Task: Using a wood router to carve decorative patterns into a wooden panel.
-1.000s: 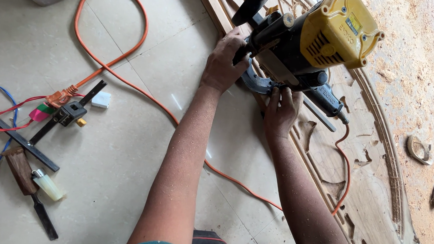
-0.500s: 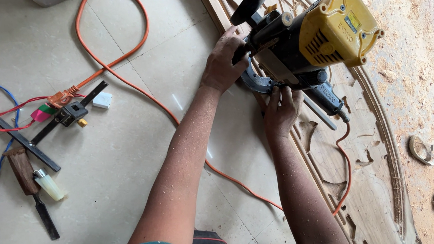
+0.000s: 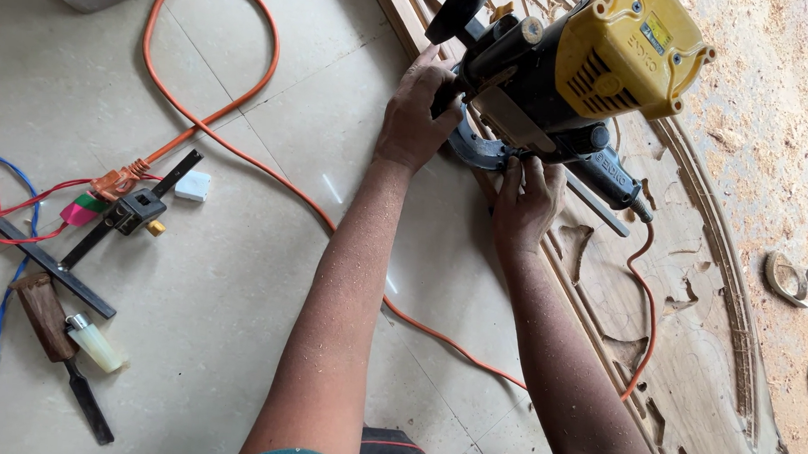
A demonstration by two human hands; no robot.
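A yellow and black electric router (image 3: pixel 578 75) stands on a carved wooden panel (image 3: pixel 684 334) at the upper middle of the head view. My left hand (image 3: pixel 416 117) grips the machine's black handle and base on its left side. My right hand (image 3: pixel 525 201) presses on the router's round base plate from the near side, fingers curled over its edge. Both forearms are dusted with sawdust. The cutter is hidden under the machine body.
An orange power cord (image 3: pixel 209 120) loops over the tiled floor and runs under my arms to the panel. At left lie a wood-handled chisel (image 3: pixel 53 338), a black metal square (image 3: pixel 52 268), a small pale bottle (image 3: pixel 96 344), a white plug (image 3: pixel 191 185) and red and blue wires. Sawdust covers the floor at right.
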